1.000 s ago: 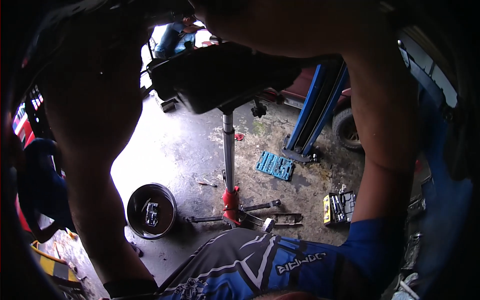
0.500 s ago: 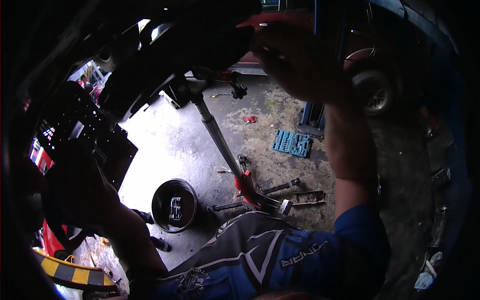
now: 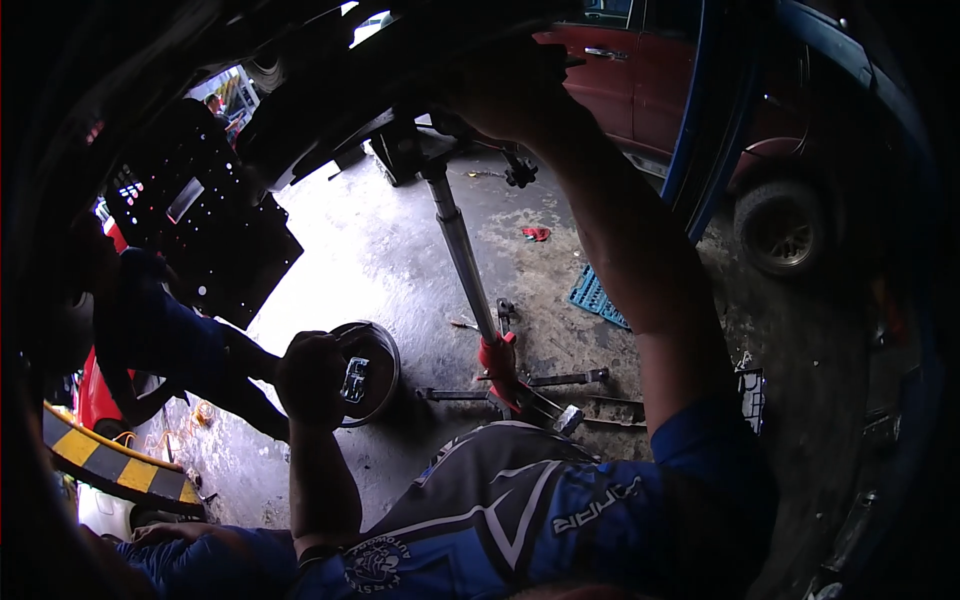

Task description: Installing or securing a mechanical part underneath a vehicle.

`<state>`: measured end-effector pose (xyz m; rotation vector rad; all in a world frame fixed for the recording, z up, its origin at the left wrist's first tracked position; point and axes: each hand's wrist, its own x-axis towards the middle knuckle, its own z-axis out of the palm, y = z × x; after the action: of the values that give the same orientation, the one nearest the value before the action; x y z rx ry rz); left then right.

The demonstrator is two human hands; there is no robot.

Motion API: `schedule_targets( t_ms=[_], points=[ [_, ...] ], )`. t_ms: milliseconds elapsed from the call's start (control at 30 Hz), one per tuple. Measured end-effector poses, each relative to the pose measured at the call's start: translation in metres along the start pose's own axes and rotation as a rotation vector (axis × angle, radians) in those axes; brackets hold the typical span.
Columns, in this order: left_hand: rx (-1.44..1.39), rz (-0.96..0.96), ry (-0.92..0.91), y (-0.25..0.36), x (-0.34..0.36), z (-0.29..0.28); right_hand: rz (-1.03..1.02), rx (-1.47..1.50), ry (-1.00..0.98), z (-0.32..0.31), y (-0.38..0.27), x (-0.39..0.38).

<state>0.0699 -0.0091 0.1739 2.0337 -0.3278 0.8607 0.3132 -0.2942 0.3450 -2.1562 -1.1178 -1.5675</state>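
My left hand (image 3: pixel 309 380) is raised with its fingers curled closed, in front of the left rim of a round dark drum (image 3: pixel 392 385). Shadow hides whatever may be inside that fist. A small metal part (image 3: pixel 354 380) lies on the drum. My right hand (image 3: pixel 510 100) reaches up to the dark underside of a raised vehicle (image 3: pixel 350 90); its fingers are lost in the dark. Below the underside stands a telescopic jack (image 3: pixel 462 255) with a chrome post and a red base.
A person in dark blue (image 3: pixel 175 325) is at the left, near a perforated dark panel (image 3: pixel 200 210). A blue tool case (image 3: pixel 598 297) and a red item (image 3: pixel 536 234) lie on the floor. Right of them are a blue post (image 3: pixel 708 150) and a red vehicle (image 3: pixel 620 75).
My left hand has come down and right from the perforated panel to the drum. My right hand has moved left, further under the vehicle. The view has shifted, showing the person at left.
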Motion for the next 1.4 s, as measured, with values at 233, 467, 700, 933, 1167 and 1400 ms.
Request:
schedule_targets(
  t_ms=[233,467,700,933,1167,1400],
  points=[
    [-0.183,-0.3,0.026,-0.046,-0.046,0.013,-0.208,-0.073,0.191,-0.024,-0.007,-0.005],
    [-0.061,-0.3,0.016,-0.073,-0.062,0.019,-0.027,-0.112,-0.064,-0.02,0.005,-0.018],
    [0.13,-0.252,-0.129,-0.085,-0.063,0.019,-0.169,-0.271,0.094,-0.007,0.005,-0.011],
    [-0.436,-0.368,0.006,-0.065,-0.034,0.033,-0.018,-0.255,-0.245,-0.002,0.014,-0.008],
    [-0.644,-0.262,0.117,-0.062,0.007,0.029,0.036,-0.041,-0.164,-0.02,-0.01,-0.001],
    [-0.603,-0.133,0.165,-0.066,0.035,0.019,0.206,-0.275,-0.45,-0.025,-0.013,-0.025]
  ],
)
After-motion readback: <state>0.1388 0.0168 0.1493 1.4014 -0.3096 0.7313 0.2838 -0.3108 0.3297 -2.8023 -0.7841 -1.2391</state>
